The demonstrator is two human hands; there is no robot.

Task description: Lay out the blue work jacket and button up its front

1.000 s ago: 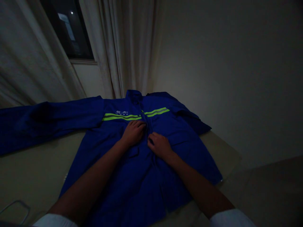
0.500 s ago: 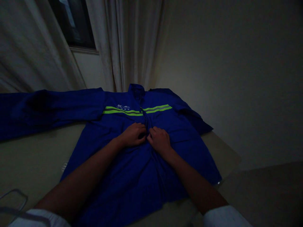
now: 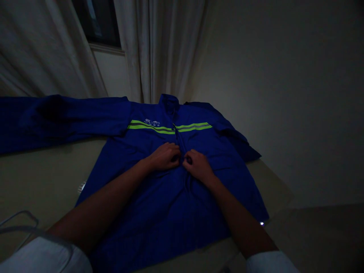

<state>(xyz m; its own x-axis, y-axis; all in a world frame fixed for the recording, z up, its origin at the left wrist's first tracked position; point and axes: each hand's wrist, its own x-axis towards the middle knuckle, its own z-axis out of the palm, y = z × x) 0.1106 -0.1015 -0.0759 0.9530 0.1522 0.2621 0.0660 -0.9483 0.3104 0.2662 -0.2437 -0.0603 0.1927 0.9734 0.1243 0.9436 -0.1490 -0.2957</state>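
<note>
A blue work jacket [image 3: 159, 212] lies spread out, front side up, with its collar at the far end. A yellow-green reflective stripe [image 3: 152, 128] crosses its chest, below a small white logo. My left hand [image 3: 167, 156] is closed on the jacket's front edge, a little below the stripe. Just to its right, my right hand [image 3: 197, 163] pinches the opposite front edge. The fingertips of both hands nearly meet at the placket [image 3: 175, 131]; whether a button is between them is too dark to see.
Under the jacket is a pale tabletop [image 3: 42, 178]. One sleeve [image 3: 85, 115] stretches out to the left; the other bends down at the right. A light cable [image 3: 19, 227] loops at lower left. Curtains [image 3: 165, 49], a dark window [image 3: 98, 22] and a wall [image 3: 270, 94] stand behind.
The view has shifted slightly, so the jacket appears higher and further right. Both hands stay at the front opening, and the right fingers have turned into a tighter pinch.
</note>
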